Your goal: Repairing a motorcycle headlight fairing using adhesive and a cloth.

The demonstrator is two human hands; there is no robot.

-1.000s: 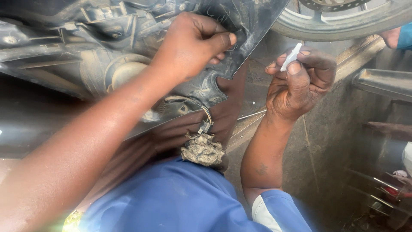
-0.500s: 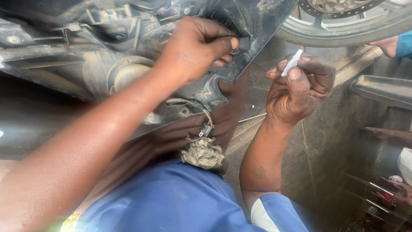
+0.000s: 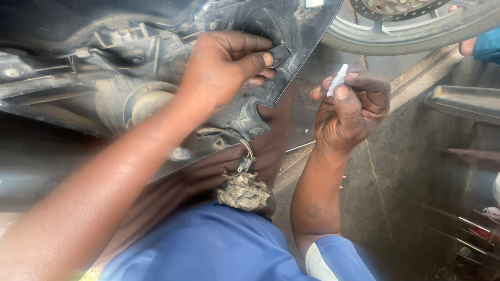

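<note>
Head view looked down at two bare hands working under a dirty motorbike. The left hand (image 3: 224, 67) was closed in a pinch, thumb on top, holding the edge of a dark plastic panel (image 3: 291, 36) that hung down from the bike. The right hand (image 3: 351, 112) was off to the right, not touching the panel, with its fingers curled shut around a small white clip (image 3: 337, 79). The tip of the clip stuck up just past the thumb. Below the panel a thin wire (image 3: 245, 148) looped down to a little plug (image 3: 244, 164), and under that sat a lump of dried mud (image 3: 244, 191) on the person's dark knee. A wheel (image 3: 416, 31) with a shiny disc was at the far right. Another person's hand in a blue sleeve (image 3: 476, 46) showed at the far right edge, well apart from the work. The grey engine case (image 3: 140, 104) sat to the left, behind the left arm. Things could go wrong here. The white clip was tiny and held only by the fingertips, so a slip might drop it onto the dark floor, where it would be hard to find. The panel looked thin, so a hard pull by the left hand might crack its edge. The hanging wire was close to the panel's cut-out, and a rough move could snag it.
</note>
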